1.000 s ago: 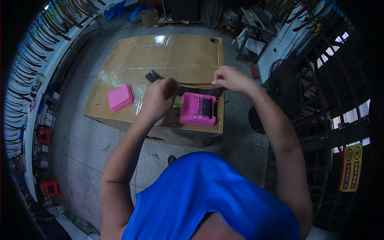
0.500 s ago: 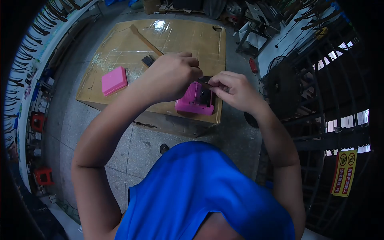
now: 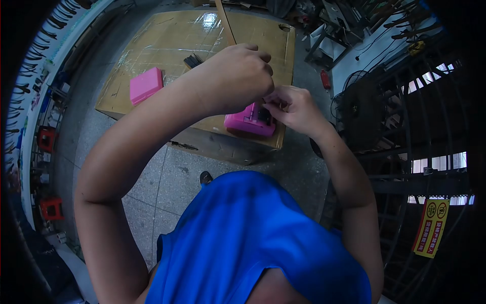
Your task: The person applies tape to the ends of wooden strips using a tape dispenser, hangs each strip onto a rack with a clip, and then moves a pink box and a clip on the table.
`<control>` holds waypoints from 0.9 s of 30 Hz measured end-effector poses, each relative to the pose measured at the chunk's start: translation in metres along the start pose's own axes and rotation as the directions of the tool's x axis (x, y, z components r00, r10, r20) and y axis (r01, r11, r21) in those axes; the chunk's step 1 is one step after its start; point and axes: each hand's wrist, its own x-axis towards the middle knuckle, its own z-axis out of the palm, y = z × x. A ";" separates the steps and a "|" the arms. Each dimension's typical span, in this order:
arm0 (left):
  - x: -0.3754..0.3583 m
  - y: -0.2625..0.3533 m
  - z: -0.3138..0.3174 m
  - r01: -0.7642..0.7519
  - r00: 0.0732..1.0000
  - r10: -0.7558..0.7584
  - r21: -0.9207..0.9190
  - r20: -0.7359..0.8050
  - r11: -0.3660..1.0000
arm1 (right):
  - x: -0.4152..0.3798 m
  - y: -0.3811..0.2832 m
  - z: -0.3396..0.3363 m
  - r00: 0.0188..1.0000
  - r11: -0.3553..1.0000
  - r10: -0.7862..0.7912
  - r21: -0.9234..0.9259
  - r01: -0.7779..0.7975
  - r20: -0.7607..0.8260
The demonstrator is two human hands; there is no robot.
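Observation:
My left hand (image 3: 240,78) is closed in a fist, palm down, above the box. A long flat wooden stick (image 3: 226,23) runs from behind its knuckles toward the far edge; its near end is hidden. My right hand (image 3: 292,107) is against the left hand, thumb and fingers pinched; what they hold is hidden. Just below both hands sits a pink plastic case (image 3: 248,124) with black parts inside, partly covered by the hands. Left of my forearm lies a closed-looking pink box (image 3: 146,85). A bundle of thin black pieces (image 3: 192,61) lies beyond my left wrist.
Everything lies on a large taped cardboard box (image 3: 172,38). A black fan (image 3: 357,106) and metal bars stand at the right, with a yellow sign (image 3: 432,228) hanging there. Red stools (image 3: 51,209) are by the left wall, and a red object (image 3: 325,79) is beyond the box.
The wooden stick has swung from pointing far left to pointing nearly straight away from me. My left hand has moved up and right, closer to the right hand.

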 end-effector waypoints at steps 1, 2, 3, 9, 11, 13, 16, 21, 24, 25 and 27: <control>0.001 0.000 0.000 -0.003 1.000 0.003 0.012 -0.005 1.000 | 0.000 0.000 0.001 1.000 1.000 0.003 0.029 -0.002 -0.030; 0.001 0.001 0.000 -0.002 1.000 0.002 0.011 -0.003 1.000 | -0.001 0.000 0.003 1.000 1.000 0.002 0.031 -0.001 -0.029; 0.001 0.001 -0.001 -0.005 1.000 0.005 0.021 -0.011 1.000 | -0.001 0.000 0.003 0.999 0.999 -0.001 0.037 0.002 -0.040; 0.000 0.004 -0.006 0.032 0.999 -0.032 0.019 0.030 0.999 | -0.005 0.003 0.005 0.998 1.000 0.005 0.011 -0.004 -0.060; -0.004 0.002 -0.003 0.031 0.999 -0.031 0.001 0.029 1.000 | -0.007 0.005 0.004 0.998 1.000 0.008 -0.011 -0.009 -0.060; -0.010 0.002 0.007 0.024 0.998 -0.030 -0.091 -0.063 0.996 | -0.011 0.007 0.002 0.998 0.999 -0.010 0.048 0.013 -0.061; -0.020 0.002 0.034 -0.013 0.977 -0.028 -0.189 -0.213 0.982 | -0.020 0.009 -0.006 1.000 1.000 0.023 0.017 -0.022 -0.021; -0.025 0.015 0.057 0.017 0.974 -0.084 -0.297 -0.213 0.955 | -0.033 0.023 -0.011 0.996 0.995 -0.079 -0.058 0.077 -0.033; -0.024 0.019 0.067 0.024 0.966 -0.108 -0.335 -0.234 0.942 | -0.038 0.024 -0.013 0.997 0.994 -0.080 -0.075 0.078 -0.017; -0.024 0.020 0.069 0.015 0.960 -0.108 -0.336 -0.259 0.942 | -0.039 0.024 -0.014 0.998 0.995 -0.068 -0.073 0.067 -0.006; -0.024 0.020 0.071 0.008 0.959 -0.102 -0.335 -0.265 0.942 | -0.040 0.024 -0.015 0.998 0.995 -0.060 -0.082 0.059 -0.003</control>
